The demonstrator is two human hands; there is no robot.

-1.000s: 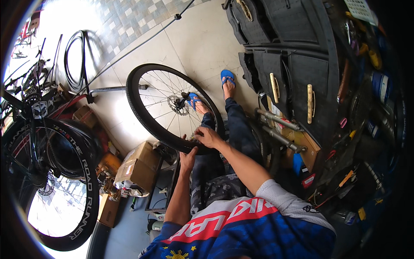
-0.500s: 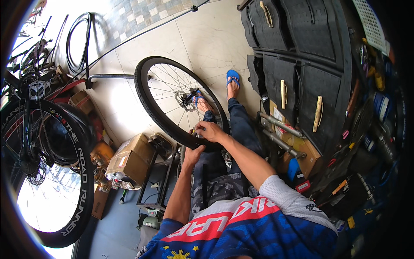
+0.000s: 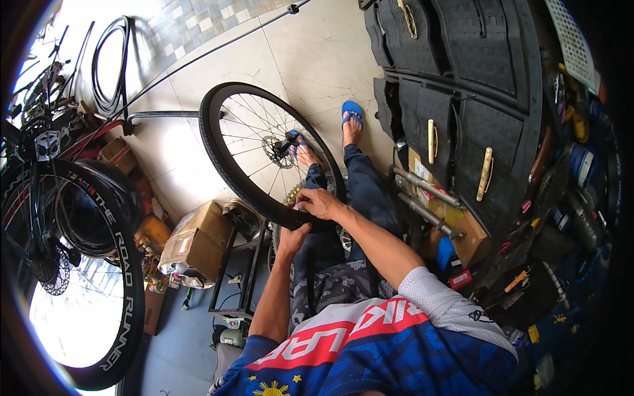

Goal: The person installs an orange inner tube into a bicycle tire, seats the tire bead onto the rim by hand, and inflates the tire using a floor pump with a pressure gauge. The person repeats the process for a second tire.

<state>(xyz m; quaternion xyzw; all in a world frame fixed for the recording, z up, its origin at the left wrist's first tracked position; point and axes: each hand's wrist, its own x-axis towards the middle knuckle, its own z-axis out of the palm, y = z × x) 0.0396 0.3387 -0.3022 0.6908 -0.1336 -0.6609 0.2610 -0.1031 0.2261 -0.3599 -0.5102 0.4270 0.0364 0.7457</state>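
A bicycle wheel (image 3: 228, 155) with a deep black rim, a black tire and thin spokes leans tilted in front of me. Its hub carries a disc brake rotor (image 3: 276, 150). Low on the near side, my left hand (image 3: 292, 241) is closed round the tire from outside. My right hand (image 3: 319, 203) is closed over the rim just above it, fingertips pinched together at the inner edge. Whether a small part sits between those fingertips is too small to tell. The wheel's lowest part lies over my lap, partly behind my hands.
At left stands a bicycle (image 3: 43, 191) with a large black wheel. A cardboard box (image 3: 196, 244) sits beside a black metal frame (image 3: 228, 277). To the right are black panels (image 3: 456, 125) with pale handles, fork tubes (image 3: 429, 191) and cluttered tools. A hose (image 3: 99, 72) lies coiled at far left.
The view has shifted a little, so the wheel and surroundings sit slightly further left. Both hands stay on the same part of the wheel; the right fingers have moved only slightly.
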